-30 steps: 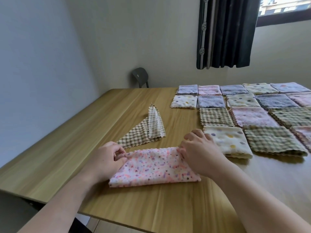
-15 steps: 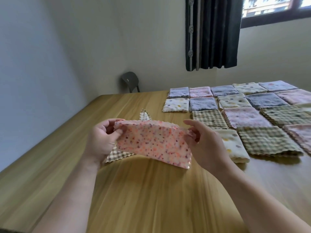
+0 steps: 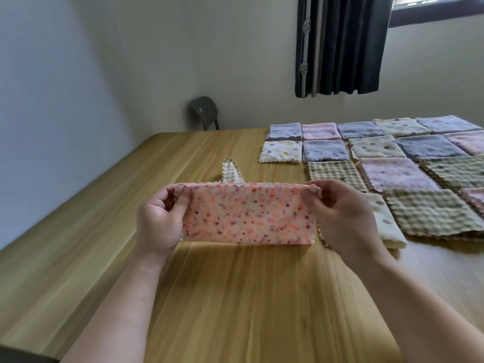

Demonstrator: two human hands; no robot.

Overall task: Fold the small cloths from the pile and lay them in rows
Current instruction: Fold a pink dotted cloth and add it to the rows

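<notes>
A pink speckled cloth (image 3: 247, 214), folded in half into a long strip, hangs upright in the air above the wooden table (image 3: 235, 297). My left hand (image 3: 158, 218) pinches its upper left corner and my right hand (image 3: 340, 216) pinches its upper right corner. Behind the cloth, only the tip of a checked cloth (image 3: 231, 172) on the table shows. To the right lie rows of folded cloths (image 3: 398, 163) in purple, pink, cream dotted and checked patterns. A cream dotted folded cloth (image 3: 385, 224) lies partly hidden by my right hand.
A dark chair (image 3: 204, 112) stands beyond the table's far edge against the wall. A dark curtain (image 3: 340, 45) hangs at the window on the right. The table's left edge runs diagonally along the wall side.
The pink cloth has been lifted off the table and now hangs stretched between both hands, held higher and straighter than half a second ago.
</notes>
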